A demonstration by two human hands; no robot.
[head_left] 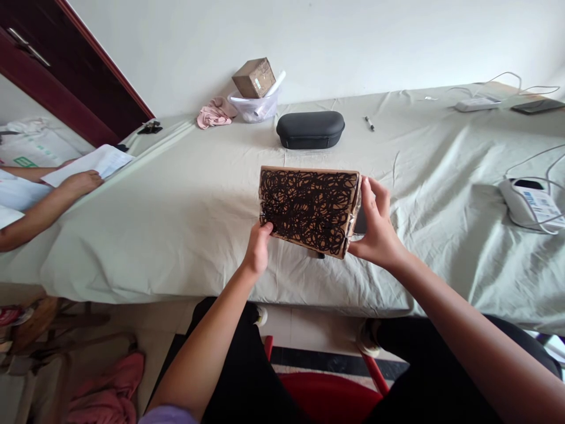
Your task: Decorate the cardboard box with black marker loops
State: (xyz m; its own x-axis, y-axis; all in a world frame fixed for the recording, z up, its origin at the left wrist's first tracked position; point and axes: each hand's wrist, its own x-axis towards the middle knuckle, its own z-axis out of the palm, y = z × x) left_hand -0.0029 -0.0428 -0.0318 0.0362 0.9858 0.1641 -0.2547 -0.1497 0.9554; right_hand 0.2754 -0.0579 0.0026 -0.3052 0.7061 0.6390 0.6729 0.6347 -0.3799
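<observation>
I hold a cardboard box (309,209) covered in black scribbles above the near edge of the cloth-covered table (176,206). My left hand (257,247) pinches its lower left corner. My right hand (375,227) wraps around its right end, fingers curled on the side face. The box is tilted slightly, its scribbled face toward me.
A black oval case (310,129) lies behind the box, a pen (369,122) to its right. A clear tub with a small carton (255,78) and a pink cloth (214,113) sit at the back. Another person's hand (79,182) rests at left beside papers (90,164). Devices with cables (529,203) lie right.
</observation>
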